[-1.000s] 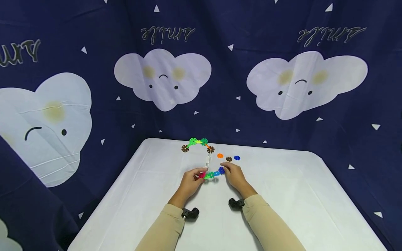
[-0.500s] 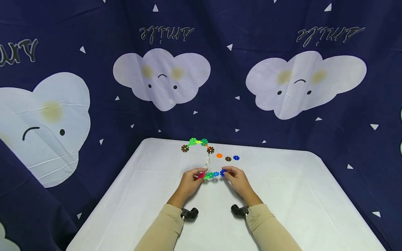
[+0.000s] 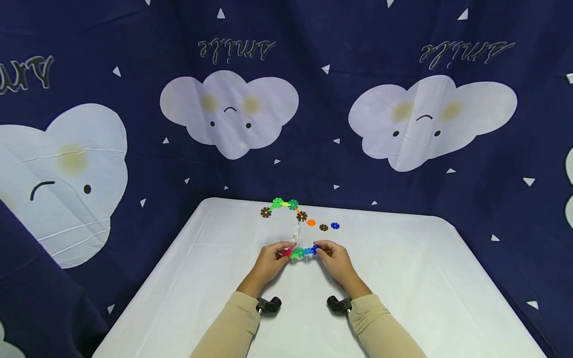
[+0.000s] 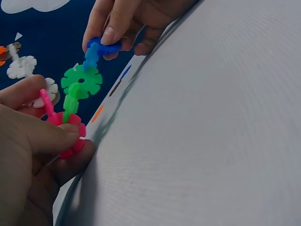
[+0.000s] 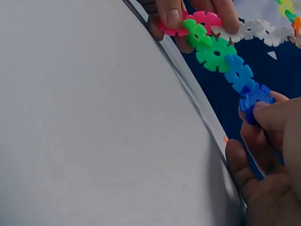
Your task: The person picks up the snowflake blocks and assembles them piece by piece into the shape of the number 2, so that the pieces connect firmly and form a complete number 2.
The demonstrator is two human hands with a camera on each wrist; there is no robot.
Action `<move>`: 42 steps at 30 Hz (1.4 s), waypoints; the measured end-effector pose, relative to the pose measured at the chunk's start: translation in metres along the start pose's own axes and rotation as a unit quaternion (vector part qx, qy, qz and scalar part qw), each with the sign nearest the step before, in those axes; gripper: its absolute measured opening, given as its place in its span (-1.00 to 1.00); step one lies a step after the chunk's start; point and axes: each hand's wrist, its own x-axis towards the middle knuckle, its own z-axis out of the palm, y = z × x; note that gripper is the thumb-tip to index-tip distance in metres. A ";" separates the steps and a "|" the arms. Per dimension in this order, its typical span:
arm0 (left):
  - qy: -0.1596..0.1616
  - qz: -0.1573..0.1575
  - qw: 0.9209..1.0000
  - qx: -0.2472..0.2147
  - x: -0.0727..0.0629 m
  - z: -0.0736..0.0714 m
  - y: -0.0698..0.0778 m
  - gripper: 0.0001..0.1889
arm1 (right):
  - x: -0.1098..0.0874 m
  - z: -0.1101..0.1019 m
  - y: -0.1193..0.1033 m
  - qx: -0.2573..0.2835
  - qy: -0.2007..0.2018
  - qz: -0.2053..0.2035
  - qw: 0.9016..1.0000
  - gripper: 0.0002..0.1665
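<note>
A chain of notched plastic snowflake discs hangs between the hands. My left hand (image 3: 270, 259) pinches a pink disc (image 4: 75, 147) between thumb and fingers. From there a light green disc (image 5: 197, 34), a green disc (image 5: 217, 53) and a light blue disc (image 5: 238, 74) run toward the right. My right hand (image 3: 337, 262) pinches a dark blue disc (image 5: 256, 101), whose edge meets the light blue one. Away from the left fingers, white discs (image 5: 269, 33) lead to a brown disc (image 3: 302, 216), then green and yellow ones, ending at another brown disc (image 3: 266, 212).
Three loose discs lie on the white table (image 3: 403, 278) beyond the right hand: orange (image 3: 311, 223), brown (image 3: 324, 227) and blue (image 3: 335, 225). A dark blue cloth (image 3: 322, 30) with clouds hangs behind the table.
Half a second ago the dark blue disc was apart from the light blue one. My right hand has since moved left with it, closing that gap. The left hand keeps its grip.
</note>
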 end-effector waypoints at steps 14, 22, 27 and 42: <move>-0.026 0.022 0.999 0.021 -0.001 0.001 -0.001 -0.51 | -0.005 0.003 -0.005 -0.021 0.022 -0.020 0.999 -0.83; -0.039 0.026 0.999 0.022 0.000 0.001 -0.005 -0.50 | -0.007 0.002 -0.007 -0.026 0.024 -0.047 0.998 -0.81; -0.038 0.019 0.999 0.023 0.001 0.002 -0.005 -0.50 | -0.006 0.001 -0.006 -0.039 0.015 -0.061 0.997 -0.81; -0.051 0.016 0.999 0.010 0.001 0.000 -0.004 -0.51 | -0.005 -0.006 -0.006 -0.064 -0.030 -0.082 0.994 -0.77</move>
